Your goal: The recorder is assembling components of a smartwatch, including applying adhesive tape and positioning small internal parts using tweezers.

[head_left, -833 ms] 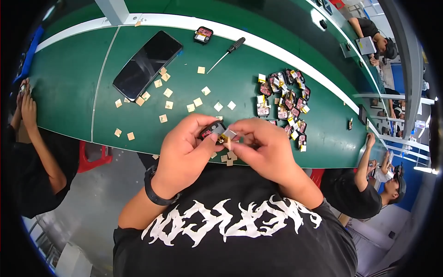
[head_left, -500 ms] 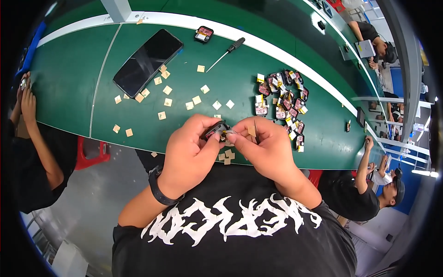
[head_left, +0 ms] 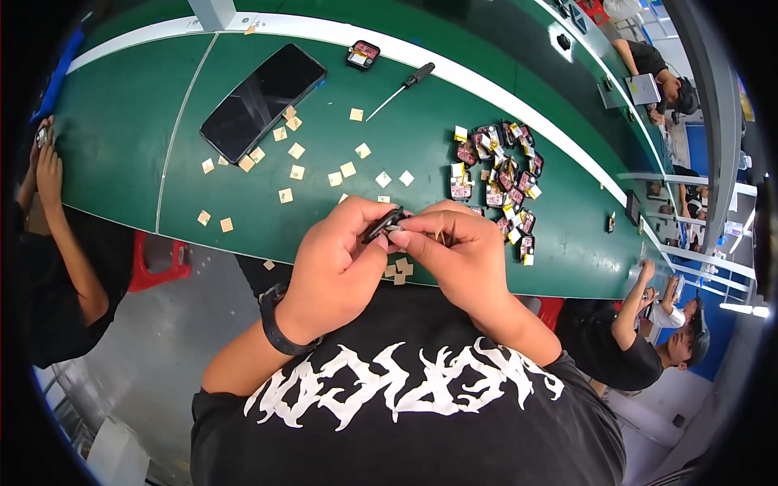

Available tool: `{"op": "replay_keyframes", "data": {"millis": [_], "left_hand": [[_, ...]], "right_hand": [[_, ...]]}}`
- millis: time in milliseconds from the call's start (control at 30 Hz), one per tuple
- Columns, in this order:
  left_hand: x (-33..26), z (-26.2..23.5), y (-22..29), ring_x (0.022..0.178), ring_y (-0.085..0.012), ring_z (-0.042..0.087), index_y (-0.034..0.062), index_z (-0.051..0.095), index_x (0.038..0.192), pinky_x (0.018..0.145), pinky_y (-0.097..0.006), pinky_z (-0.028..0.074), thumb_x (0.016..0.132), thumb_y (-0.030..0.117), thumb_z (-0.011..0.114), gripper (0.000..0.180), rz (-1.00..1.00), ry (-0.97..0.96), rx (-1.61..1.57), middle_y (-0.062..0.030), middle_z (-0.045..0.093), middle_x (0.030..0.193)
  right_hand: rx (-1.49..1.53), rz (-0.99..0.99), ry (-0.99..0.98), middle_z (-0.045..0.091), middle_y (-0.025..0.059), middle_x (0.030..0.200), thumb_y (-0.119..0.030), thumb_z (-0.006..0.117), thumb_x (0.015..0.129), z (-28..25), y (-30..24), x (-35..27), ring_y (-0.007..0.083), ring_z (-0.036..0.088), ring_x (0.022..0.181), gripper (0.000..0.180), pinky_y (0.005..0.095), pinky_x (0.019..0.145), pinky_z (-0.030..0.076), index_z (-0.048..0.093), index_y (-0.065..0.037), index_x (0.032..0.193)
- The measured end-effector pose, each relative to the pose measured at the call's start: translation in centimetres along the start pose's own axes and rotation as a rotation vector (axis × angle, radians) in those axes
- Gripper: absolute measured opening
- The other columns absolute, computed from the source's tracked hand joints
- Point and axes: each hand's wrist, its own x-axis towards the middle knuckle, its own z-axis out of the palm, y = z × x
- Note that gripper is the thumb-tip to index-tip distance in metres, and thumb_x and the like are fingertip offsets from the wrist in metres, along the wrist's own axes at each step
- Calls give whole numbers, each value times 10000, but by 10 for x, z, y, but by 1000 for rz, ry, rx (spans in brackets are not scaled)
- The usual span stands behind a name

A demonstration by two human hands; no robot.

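Close to the table's near edge, my left hand (head_left: 336, 263) grips a small black-cased device (head_left: 384, 225) between thumb and fingers. The case is tilted, so its inside is mostly hidden. My right hand (head_left: 458, 255) is closed against it, thumb and forefinger pinched at the case's right side. A small greyish bit shows at those fingertips, too small to name. Something thin and brownish sticks up among the right fingers, partly hidden. Beneath my hands lie several tan paper squares (head_left: 399, 271).
More tan squares (head_left: 297, 151) are scattered over the green table (head_left: 105, 162). Beyond them lie a black phone (head_left: 263, 101), a screwdriver (head_left: 403, 91) and one opened device (head_left: 362, 55). Several opened devices (head_left: 494, 193) are heaped at right. Co-workers sit on both sides.
The black-cased device has turned more edge-on in my left hand. My right fingers have closed in on it, and the tan square in them shows less. The view has shifted slightly.
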Motion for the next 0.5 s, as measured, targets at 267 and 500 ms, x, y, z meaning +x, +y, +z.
{"op": "replay_keyframes", "data": {"millis": [267,500], "left_hand": [[-5,-11,-2,1005,-113,648,-61,555,1310,880,-276,539,1000,-86,493,317,54,-48,-1,-103,680,1137],[-7,-30,-6,1198,-170,626,-55,511,1390,1044,-338,526,1057,-17,486,336,-12,-215,117,-137,628,1334]], "right_hand": [[199,99,-15,584,-17,769,-1,852,830,-2,2,9,23,509,659,183,204,566,416,671,1,858],[435,300,-165,569,-44,756,43,806,859,0,6,16,14,503,670,219,195,607,462,634,-32,972]]}}
